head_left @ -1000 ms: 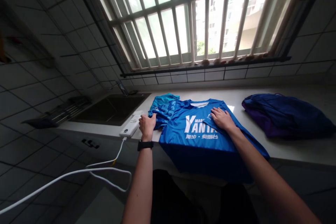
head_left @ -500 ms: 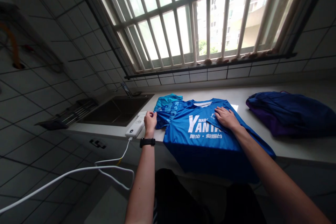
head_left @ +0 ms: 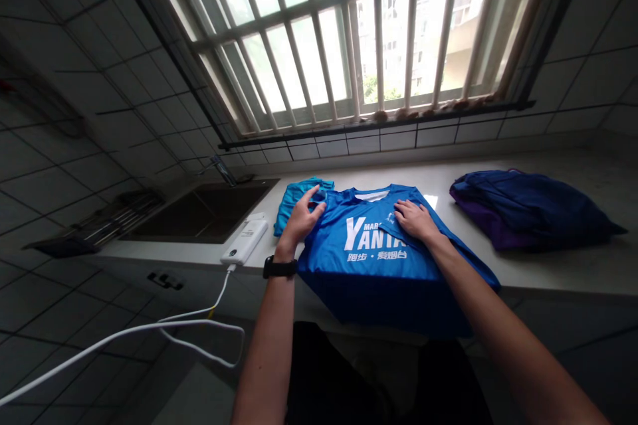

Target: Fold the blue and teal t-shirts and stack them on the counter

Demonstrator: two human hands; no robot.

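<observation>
A blue T-shirt (head_left: pixel 369 265) with white "YANTAI" lettering lies flat, front up, on the white countertop (head_left: pixel 548 272). My left hand (head_left: pixel 300 220) rests on its upper left side near the collar, fingers apart, over the folded-in sleeve. My right hand (head_left: pixel 416 220) presses flat on the shirt's other side, on a sleeve folded inward. Under the shirt's left shoulder a teal garment (head_left: pixel 296 202) shows. A white power bank (head_left: pixel 244 242) lies just left of my left hand, not touching it.
A dark sink (head_left: pixel 199 214) with a tap (head_left: pixel 222 170) lies left of the shirt. A navy and purple bundle of clothes (head_left: pixel 528 209) lies to the right. A white cable (head_left: pixel 149 325) hangs from the power bank over the counter's front edge. A barred window (head_left: pixel 343 33) stands behind.
My left hand has moved right and inward from the shirt's left edge onto the shirt near the collar, and the patterned sleeve now lies folded in under it. My right hand stays in place.
</observation>
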